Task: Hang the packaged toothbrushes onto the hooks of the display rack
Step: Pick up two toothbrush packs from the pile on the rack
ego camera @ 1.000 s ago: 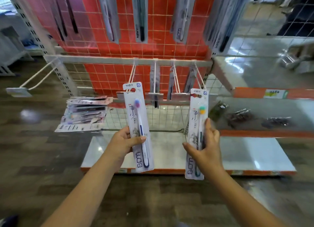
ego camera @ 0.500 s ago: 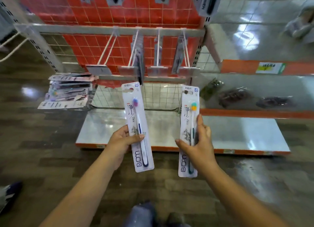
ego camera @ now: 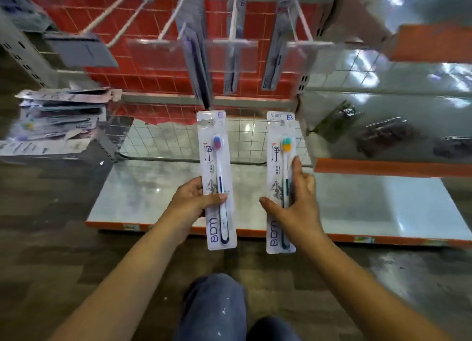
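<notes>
Two packaged toothbrushes (ego camera: 217, 179) (ego camera: 281, 182), one held upright in each hand (ego camera: 191, 202) (ego camera: 298, 205).

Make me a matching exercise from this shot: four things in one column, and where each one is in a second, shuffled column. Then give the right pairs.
Things
1. Pack with blue-handled toothbrush
2. Pack with green-handled toothbrush
3. Stack of spare packs
4. Leftmost hook

Places
A. Lying at the far left, beside the rack
B. Held upright in the right hand
C. Sticking out of the rack with no pack on it
D. Held upright in the left hand

Pairs: 1-D, 2-B, 3-A, 4-C
</notes>
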### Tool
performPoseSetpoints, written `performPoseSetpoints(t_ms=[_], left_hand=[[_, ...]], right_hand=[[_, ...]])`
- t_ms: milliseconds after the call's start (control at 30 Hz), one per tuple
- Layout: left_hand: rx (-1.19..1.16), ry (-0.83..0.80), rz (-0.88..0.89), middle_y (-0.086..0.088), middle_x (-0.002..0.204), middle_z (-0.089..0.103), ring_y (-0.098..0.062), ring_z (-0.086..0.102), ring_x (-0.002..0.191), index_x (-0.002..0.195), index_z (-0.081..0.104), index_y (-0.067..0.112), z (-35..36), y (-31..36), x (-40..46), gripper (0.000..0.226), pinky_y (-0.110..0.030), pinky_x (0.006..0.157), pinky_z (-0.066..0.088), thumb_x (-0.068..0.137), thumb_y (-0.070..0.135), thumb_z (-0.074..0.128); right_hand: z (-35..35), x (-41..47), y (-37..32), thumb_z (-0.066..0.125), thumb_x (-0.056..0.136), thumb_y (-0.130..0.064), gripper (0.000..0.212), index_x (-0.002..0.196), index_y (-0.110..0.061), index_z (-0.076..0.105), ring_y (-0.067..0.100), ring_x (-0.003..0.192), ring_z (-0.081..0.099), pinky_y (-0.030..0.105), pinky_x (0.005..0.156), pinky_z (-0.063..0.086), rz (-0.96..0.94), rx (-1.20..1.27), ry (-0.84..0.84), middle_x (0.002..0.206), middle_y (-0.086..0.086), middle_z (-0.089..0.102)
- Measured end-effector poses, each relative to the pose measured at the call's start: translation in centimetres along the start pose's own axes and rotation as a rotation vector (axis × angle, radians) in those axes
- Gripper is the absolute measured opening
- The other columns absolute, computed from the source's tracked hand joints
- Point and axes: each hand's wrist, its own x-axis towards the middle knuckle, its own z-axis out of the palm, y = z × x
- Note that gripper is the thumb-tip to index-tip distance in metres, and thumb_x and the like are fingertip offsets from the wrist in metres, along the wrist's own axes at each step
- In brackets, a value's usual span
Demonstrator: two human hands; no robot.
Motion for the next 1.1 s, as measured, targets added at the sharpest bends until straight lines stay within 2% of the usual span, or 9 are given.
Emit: performPoseSetpoints(t_ms=[67, 167, 300, 433, 567, 733, 833, 1000, 1100], left_hand=[[0.018, -0.012, 0.062, 0.000, 0.083, 0.073, -0.020, 0.069, 0.080, 0.095, 0.063, 0.015, -0.2, -1.6, 3.8, 0.022, -0.036, 0.074, 0.056, 0.079, 0.001, 0.066], [0.018, -0.039, 0.186, 0.003, 0.076, 0.072, -0.016, 0.067, 0.072, 0.093, 0.064, 0.016, -0.4, -3.2, 9.7, 0.026, -0.030, 0.066, 0.055, 0.077, -0.004, 0.066], [0.007, -0.054, 0.395, 0.007, 0.071, 0.070, -0.009, 0.066, 0.063, 0.092, 0.063, 0.016, -0.2, -4.2, 15.2, 0.026, -0.020, 0.054, 0.052, 0.078, -0.006, 0.063], [0.008, -0.108, 0.547, 0.010, 0.072, 0.070, -0.007, 0.066, 0.068, 0.093, 0.063, 0.019, 0.0, -5.2, 17.2, 0.029, -0.020, 0.057, 0.053, 0.078, -0.005, 0.063], [0.014, -0.127, 0.547, 0.008, 0.082, 0.071, -0.010, 0.067, 0.077, 0.100, 0.061, 0.019, -0.1, -4.3, 17.2, 0.028, -0.025, 0.067, 0.055, 0.081, -0.002, 0.062], [0.071, -0.088, 0.598, 0.005, 0.098, 0.069, -0.010, 0.065, 0.090, 0.108, 0.058, 0.025, 0.2, -2.6, 17.8, 0.036, -0.022, 0.073, 0.051, 0.081, 0.003, 0.065], [0.092, -0.087, 0.654, 0.007, 0.095, 0.068, -0.007, 0.066, 0.085, 0.110, 0.057, 0.025, 0.4, -1.9, 18.0, 0.040, -0.020, 0.069, 0.052, 0.079, 0.002, 0.065], [0.127, -0.160, 0.718, 0.007, 0.088, 0.070, -0.002, 0.067, 0.079, 0.104, 0.058, 0.026, 0.5, 1.0, 17.4, 0.038, -0.014, 0.063, 0.052, 0.079, -0.002, 0.064], [0.122, -0.186, 0.757, 0.006, 0.083, 0.071, -0.004, 0.068, 0.080, 0.100, 0.058, 0.024, 0.3, 2.5, 17.3, 0.033, -0.015, 0.063, 0.053, 0.081, -0.002, 0.061]], right_hand=[[1.6, 3.0, 2.3, 0.072, 0.079, -0.014, 0.101, 0.147, -0.031, -0.001, 0.004, 0.109, 0.035, 0.012, 0.091, 0.035, -0.069, -0.017, 0.033, 0.119, -0.007, 0.023], [3.5, 7.6, 5.2, 0.073, 0.076, -0.011, 0.102, 0.147, -0.029, 0.002, 0.005, 0.105, 0.037, 0.012, 0.089, 0.035, -0.189, -0.052, 0.123, 0.117, -0.005, 0.024], [5.3, 11.6, 8.3, 0.073, 0.075, -0.008, 0.101, 0.148, -0.027, 0.006, 0.002, 0.092, 0.035, -0.008, 0.066, 0.031, -0.317, 0.002, 0.262, 0.112, -0.005, 0.024], [5.9, 12.8, 10.2, 0.072, 0.075, -0.007, 0.102, 0.149, -0.028, 0.005, -0.003, 0.081, 0.039, -0.004, 0.062, 0.035, -0.393, -0.001, 0.343, 0.115, -0.009, 0.021], [5.4, 13.4, 9.2, 0.071, 0.076, -0.006, 0.103, 0.149, -0.028, 0.002, 0.007, 0.100, 0.040, 0.010, 0.077, 0.036, -0.397, 0.032, 0.374, 0.115, -0.005, 0.023], [5.5, 15.6, 8.9, 0.071, 0.077, -0.002, 0.101, 0.138, -0.038, 0.000, 0.001, 0.098, 0.039, -0.005, 0.064, 0.038, -0.475, 0.109, 0.386, 0.119, -0.006, 0.022], [5.9, 17.1, 9.0, 0.073, 0.076, -0.005, 0.102, 0.138, -0.043, 0.002, 0.003, 0.107, 0.038, -0.002, 0.064, 0.041, -0.513, 0.191, 0.402, 0.119, -0.010, 0.021], [6.4, 17.3, 7.7, 0.072, 0.075, -0.002, 0.105, 0.141, -0.042, 0.001, 0.003, 0.115, 0.032, 0.019, 0.094, 0.039, -0.540, 0.196, 0.394, 0.122, -0.014, 0.017], [6.2, 17.7, 7.0, 0.073, 0.074, -0.001, 0.106, 0.144, -0.037, 0.001, 0.001, 0.114, 0.034, 0.020, 0.096, 0.038, -0.595, 0.186, 0.389, 0.123, -0.009, 0.021]])
